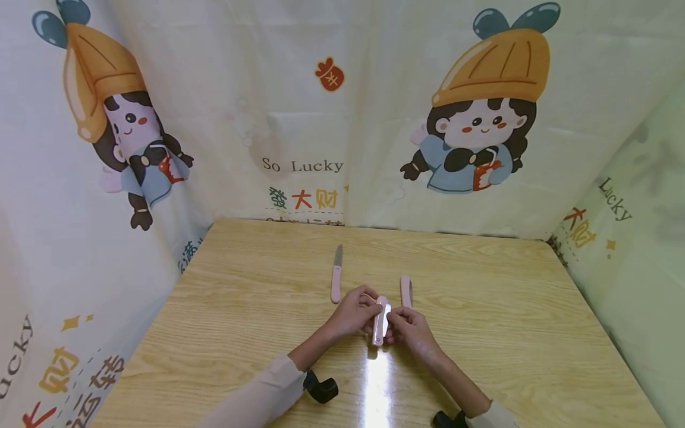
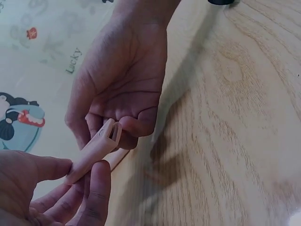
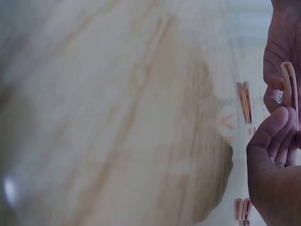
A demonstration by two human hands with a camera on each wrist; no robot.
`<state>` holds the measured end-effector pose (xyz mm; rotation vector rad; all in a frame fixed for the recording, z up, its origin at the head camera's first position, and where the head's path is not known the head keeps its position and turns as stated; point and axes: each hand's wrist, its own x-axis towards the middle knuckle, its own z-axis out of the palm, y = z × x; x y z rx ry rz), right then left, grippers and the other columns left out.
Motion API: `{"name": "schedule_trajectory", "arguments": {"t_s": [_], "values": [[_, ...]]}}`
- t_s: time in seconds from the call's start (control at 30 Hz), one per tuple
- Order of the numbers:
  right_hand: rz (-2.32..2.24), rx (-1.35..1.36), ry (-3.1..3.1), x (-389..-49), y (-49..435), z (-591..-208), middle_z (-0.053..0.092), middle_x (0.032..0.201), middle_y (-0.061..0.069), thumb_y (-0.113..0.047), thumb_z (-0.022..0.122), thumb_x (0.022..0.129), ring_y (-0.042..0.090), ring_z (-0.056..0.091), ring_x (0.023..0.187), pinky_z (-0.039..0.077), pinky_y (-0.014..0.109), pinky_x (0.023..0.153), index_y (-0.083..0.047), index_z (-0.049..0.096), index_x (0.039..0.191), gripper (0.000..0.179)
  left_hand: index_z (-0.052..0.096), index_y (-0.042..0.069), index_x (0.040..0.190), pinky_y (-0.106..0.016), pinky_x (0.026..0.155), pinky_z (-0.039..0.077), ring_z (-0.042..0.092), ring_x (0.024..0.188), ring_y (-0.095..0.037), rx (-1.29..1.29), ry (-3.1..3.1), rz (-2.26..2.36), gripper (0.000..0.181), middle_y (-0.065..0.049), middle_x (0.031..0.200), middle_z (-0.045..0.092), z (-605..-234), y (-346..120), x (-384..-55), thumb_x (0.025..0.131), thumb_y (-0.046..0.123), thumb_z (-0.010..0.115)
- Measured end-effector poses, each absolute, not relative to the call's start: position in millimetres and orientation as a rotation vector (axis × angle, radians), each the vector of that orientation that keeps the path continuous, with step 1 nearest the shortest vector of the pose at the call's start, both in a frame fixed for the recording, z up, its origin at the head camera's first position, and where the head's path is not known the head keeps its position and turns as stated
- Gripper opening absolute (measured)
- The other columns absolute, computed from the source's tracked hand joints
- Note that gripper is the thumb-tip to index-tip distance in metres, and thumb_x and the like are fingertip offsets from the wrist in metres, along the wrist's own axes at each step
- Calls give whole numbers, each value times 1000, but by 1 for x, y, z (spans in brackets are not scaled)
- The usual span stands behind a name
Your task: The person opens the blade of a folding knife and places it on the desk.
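Observation:
A pink-handled folding knife (image 1: 379, 324) is held upright between both hands over the table, its shiny blade partly swung out along the right side. My left hand (image 1: 354, 311) grips the handle between thumb and fingers. On the other side, my right hand (image 1: 416, 334) pinches at the blade edge. In the left wrist view, the slotted end of the folding knife (image 2: 96, 150) points toward the right hand (image 2: 124, 70). Beyond the hands lie a second folding knife (image 1: 336, 282), opened out with its blade pointing away, and a third folding knife (image 1: 406, 291), largely folded and partly hidden by the right hand.
The wood-grain table (image 1: 257, 279) is backed by a printed curtain (image 1: 374, 119), which also hangs at both sides. Black wrist camera mounts (image 1: 321, 387) sit under the forearms. A bright light reflection lies on the table in front of the hands.

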<state>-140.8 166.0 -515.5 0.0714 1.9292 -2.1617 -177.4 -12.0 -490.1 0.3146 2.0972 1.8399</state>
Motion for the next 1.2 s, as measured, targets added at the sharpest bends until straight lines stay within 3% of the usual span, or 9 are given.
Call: {"name": "schedule_trajectory", "arguments": {"t_s": [0.3, 0.43, 0.6, 0.9, 1.0, 1.1, 1.2], "values": [[-2172, 93, 1892, -140, 166, -515, 63, 75, 9, -5, 52, 103, 14, 64, 67, 56, 27, 65, 4, 54, 95, 12, 57, -5, 118, -39, 56, 59, 65, 64, -19, 249, 2006, 1953, 23, -9, 88, 67, -492, -22, -177, 98, 3, 65], [-2212, 62, 1826, -139, 166, -513, 62, 78, 8, -11, 52, 105, 15, 63, 68, 57, 28, 65, 1, 54, 97, 15, 55, -5, 128, -41, 57, 59, 64, 63, -20, 273, 1991, 1956, 32, -10, 89, 66, -491, -25, -175, 98, 2, 64], [-2212, 17, 1837, -141, 165, -516, 62, 77, 7, -12, 56, 105, 13, 63, 66, 56, 29, 64, 12, 52, 111, 25, 54, -2, 141, -43, 59, 59, 63, 63, -18, 309, 1988, 1931, 42, -12, 91, 62, -492, -27, -174, 99, 1, 62], [-2165, 11, 1903, -140, 165, -517, 62, 72, 5, -11, 56, 105, 13, 62, 63, 56, 28, 62, 14, 51, 110, 27, 60, -2, 135, -42, 62, 59, 65, 70, -26, 401, 2098, 1836, 35, -13, 96, 60, -496, -34, -174, 101, 6, 60], [-2161, -9, 1898, -140, 166, -517, 61, 73, 6, -11, 56, 106, 13, 61, 63, 55, 27, 62, 15, 52, 110, 27, 60, 3, 137, -40, 78, 57, 66, 95, -23, 615, 2361, 1600, 36, -10, 117, 61, -495, -39, -174, 102, 10, 60], [-2147, -28, 1897, -141, 167, -517, 61, 73, 7, -12, 56, 106, 12, 60, 62, 54, 26, 61, 16, 53, 111, 29, 62, 10, 137, -37, 98, 48, 53, 124, -19, 1010, 2672, 1180, 38, -5, 139, 54, -492, -45, -174, 99, 13, 63], [-2116, -38, 1909, -141, 169, -518, 60, 73, 7, -13, 57, 105, 12, 60, 62, 53, 25, 60, 17, 54, 114, 31, 67, 13, 131, -38, 105, 43, 45, 135, -20, 1424, 2824, 790, 37, -3, 145, 52, -490, -50, -174, 94, 14, 68]]}}
